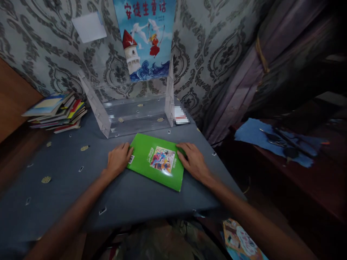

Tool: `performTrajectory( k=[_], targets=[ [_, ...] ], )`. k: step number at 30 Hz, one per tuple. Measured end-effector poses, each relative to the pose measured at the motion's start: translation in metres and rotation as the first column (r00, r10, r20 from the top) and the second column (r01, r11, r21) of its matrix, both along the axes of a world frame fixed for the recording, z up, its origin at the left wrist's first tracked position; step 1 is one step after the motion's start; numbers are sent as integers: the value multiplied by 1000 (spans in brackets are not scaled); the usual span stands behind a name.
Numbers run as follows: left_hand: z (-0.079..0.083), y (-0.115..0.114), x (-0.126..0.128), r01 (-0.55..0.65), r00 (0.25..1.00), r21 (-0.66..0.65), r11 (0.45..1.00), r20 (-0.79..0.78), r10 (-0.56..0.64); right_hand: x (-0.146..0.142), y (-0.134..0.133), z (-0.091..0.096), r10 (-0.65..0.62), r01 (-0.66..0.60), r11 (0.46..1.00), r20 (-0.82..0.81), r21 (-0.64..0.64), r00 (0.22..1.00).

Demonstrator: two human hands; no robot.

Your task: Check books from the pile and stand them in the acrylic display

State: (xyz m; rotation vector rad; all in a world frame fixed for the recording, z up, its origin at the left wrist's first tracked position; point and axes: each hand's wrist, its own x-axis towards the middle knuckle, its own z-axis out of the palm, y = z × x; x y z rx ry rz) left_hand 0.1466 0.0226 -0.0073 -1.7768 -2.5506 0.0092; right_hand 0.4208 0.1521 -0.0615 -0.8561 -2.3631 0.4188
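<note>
Head view, middle of the frame: a green book lies flat and slightly askew on the grey table, cover up, just in front of a clear stand. The left hand sits at the book's left edge, fingers loosely bent and touching that edge, not closed on anything. The right hand lies at the upper right corner, fingers spread and laid flat over the edge. Neither hand grips the book; whether any fingertip has got under the cover I cannot tell.

The step in hand looks like taking hold of the book from both sides. A thin, glossy paperback flat on cloth gives little to catch, so it would be best to press lightly with one hand and let the other work its fingertips under the opposite edge. Thumbs should go on top and fingers below. Lifting by the spine side would keep the pages from fanning open, and the two hands should rise evenly so the soft cover does not bend.

The stand is close behind, with a blue book standing in it at upper centre. Its clear side walls are hard to see, so a lift should go up before it goes forward. A book pile sits well apart at the left.
</note>
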Motion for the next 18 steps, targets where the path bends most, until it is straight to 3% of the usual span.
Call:
performTrajectory(
  k=[6,11,15,18],
  targets=[
    [-6,52,-12,114,991,95,989,-78,-106,40,-58,2,-42,44,997,-30,59,999],
    [-9,80,-10,49,999,115,992,-20,-47,50,-94,7,-23,24,1000,-21,17,1000],
    [-7,77,-11,0,1000,170,986,-2,1,54,-84,11,8,-10,999,32,39,999],
    [-5,61,-6,69,998,252,965,-31,-63,46,-55,19,1,-4,999,85,40,996]
  ],
)
